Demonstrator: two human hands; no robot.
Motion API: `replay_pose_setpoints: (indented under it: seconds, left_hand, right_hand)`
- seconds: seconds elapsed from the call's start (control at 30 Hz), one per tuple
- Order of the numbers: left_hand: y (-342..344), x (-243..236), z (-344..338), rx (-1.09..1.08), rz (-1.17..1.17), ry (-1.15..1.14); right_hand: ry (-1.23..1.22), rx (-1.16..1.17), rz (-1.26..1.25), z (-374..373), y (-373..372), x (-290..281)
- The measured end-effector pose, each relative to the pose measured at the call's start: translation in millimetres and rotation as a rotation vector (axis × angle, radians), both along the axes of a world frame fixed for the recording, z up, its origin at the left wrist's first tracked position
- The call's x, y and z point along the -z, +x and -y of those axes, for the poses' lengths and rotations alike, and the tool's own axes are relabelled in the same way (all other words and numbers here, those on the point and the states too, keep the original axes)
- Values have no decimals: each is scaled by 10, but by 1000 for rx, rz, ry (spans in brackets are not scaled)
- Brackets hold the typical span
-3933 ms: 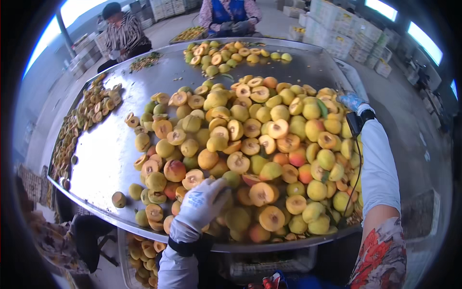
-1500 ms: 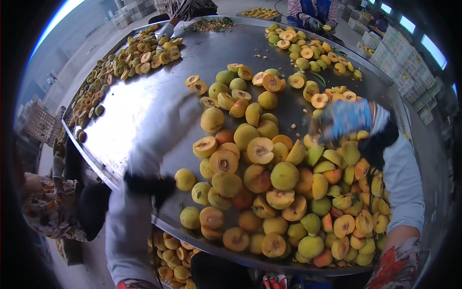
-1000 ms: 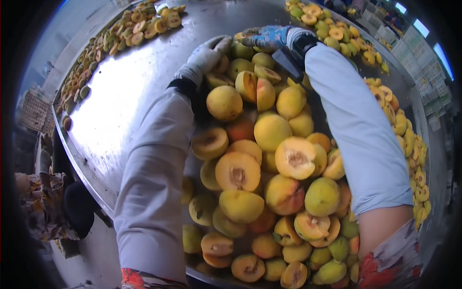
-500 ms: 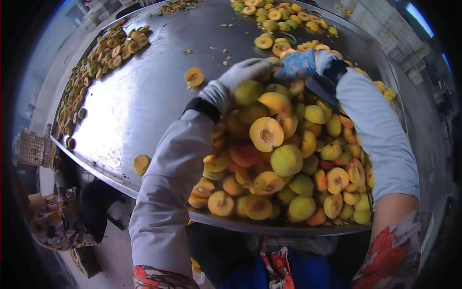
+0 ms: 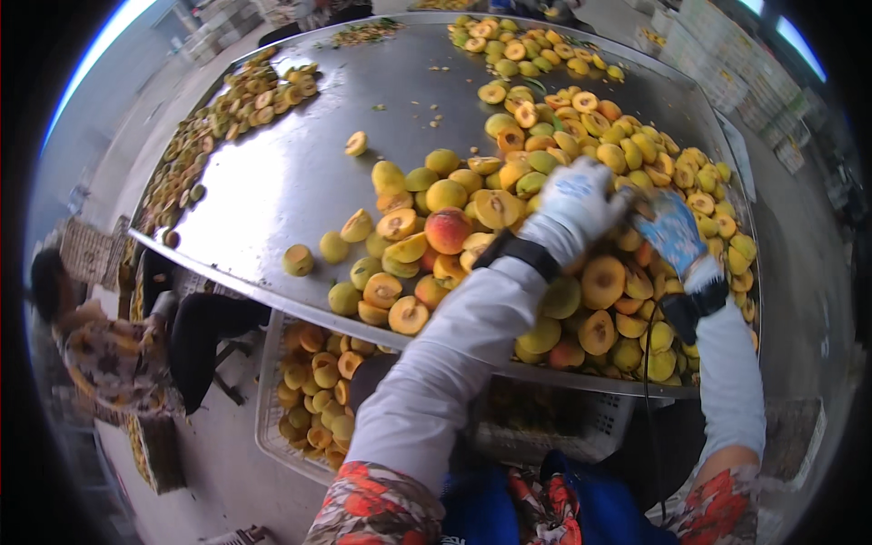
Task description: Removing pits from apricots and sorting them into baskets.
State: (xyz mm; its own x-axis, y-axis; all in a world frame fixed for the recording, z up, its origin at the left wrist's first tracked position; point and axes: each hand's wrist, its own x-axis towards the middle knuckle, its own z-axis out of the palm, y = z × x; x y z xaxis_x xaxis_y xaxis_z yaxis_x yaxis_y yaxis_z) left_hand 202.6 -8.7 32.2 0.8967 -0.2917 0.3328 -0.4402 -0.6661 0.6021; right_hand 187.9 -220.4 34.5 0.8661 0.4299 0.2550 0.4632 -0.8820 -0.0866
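My left hand [image 5: 579,198], in a white glove, reaches over the heap of yellow peaches [image 5: 498,209] on the metal table [image 5: 272,182]. Its fingers are curled and blurred. Close beside it, my right hand [image 5: 670,232], in a blue patterned glove, is bent inward with its fingers closed. Between the two hands is a small brownish thing, too smeared to name. Around and below them lie whole peaches and cut halves, some with the pit cavity showing, such as the half [image 5: 602,282] under my hands. A red-blushed peach [image 5: 449,231] sits left of my left forearm.
A white crate [image 5: 272,400] of peach halves stands below the table's near edge, another crate [image 5: 604,422] under my arms. Dark pits and halves [image 5: 195,150] line the table's left side. At left sits another person [image 5: 113,354]. A black cable hangs by my right wrist.
Both hands have moved right and nearer to me over the heap. Peaches now spread farther left on the table, and the view has shifted, bringing the crate below into sight.
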Motion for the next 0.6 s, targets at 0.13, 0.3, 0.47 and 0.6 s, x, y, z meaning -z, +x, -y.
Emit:
replay_pose_setpoints:
  seconds: [0.13,0.3,0.47,0.6]
  left_hand:
    - [-296,-160,204,-29,145,115]
    - [-608,-78,384,112,227,262]
    - [-619,46,337,107,467,274]
    - [-465,-165,312,215,34,110]
  right_hand:
    - [175,172,198,170,-303,218]
    - [249,260,351,183,-558,424]
    - [288,409,214,433,-657,706]
    - [252,410,132,640,-651,853]
